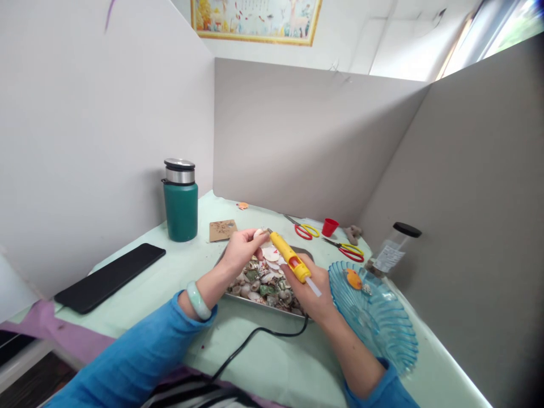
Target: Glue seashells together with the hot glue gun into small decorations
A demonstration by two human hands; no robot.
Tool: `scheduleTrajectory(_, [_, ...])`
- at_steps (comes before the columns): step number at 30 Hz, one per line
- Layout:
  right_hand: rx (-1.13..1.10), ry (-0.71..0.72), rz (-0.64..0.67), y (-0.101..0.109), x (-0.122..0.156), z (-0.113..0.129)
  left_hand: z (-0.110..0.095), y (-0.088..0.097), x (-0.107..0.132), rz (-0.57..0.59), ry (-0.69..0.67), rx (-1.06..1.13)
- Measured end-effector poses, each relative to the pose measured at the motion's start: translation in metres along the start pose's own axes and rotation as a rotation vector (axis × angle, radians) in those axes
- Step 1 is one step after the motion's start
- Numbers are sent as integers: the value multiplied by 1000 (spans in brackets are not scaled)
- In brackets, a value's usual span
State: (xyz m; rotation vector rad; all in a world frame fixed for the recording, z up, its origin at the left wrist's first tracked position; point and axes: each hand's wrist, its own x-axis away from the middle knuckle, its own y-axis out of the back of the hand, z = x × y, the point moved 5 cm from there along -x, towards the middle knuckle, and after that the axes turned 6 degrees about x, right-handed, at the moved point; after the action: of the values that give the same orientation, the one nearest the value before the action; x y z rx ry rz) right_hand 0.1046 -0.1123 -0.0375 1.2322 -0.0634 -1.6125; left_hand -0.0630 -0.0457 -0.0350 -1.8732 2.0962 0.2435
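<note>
Left hand pinches a pale piece near the far edge of a tray of shells; the right hand is wrapped round a yellow glue gun, its nozzle right by the piece — whether they touch, I cannot tell. Toward the table's far edge lie two scissors and a red cup; a blue plate sits along the right edge — a green bottle stands near the far left corner.

Bright blue sleeves end short of both wrists; a smooth, pale green bangle sits behind the left hand; black-and-white striped clothing shows below.
</note>
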Motion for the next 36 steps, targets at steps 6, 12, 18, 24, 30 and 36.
scheduleTrajectory(6, [-13,-11,8,0,0,0,0,0,0,15,-9,-25])
scheduleTrajectory(12, [-26,12,31,-1,0,3,2,1,-1,5,-27,-62])
scheduleTrajectory(18, [-37,19,47,0,-1,6,0,2,0,-3,-78,-146])
scheduleTrajectory(24, [-44,7,44,-1,-1,4,0,3,0,-9,-79,-163])
scheduleTrajectory(30, [-52,-7,43,-2,0,3,-5,1,2,-13,-63,-144])
scheduleTrajectory(36, [5,-121,-36,2,-2,-7,-6,11,0,-162,-94,-46])
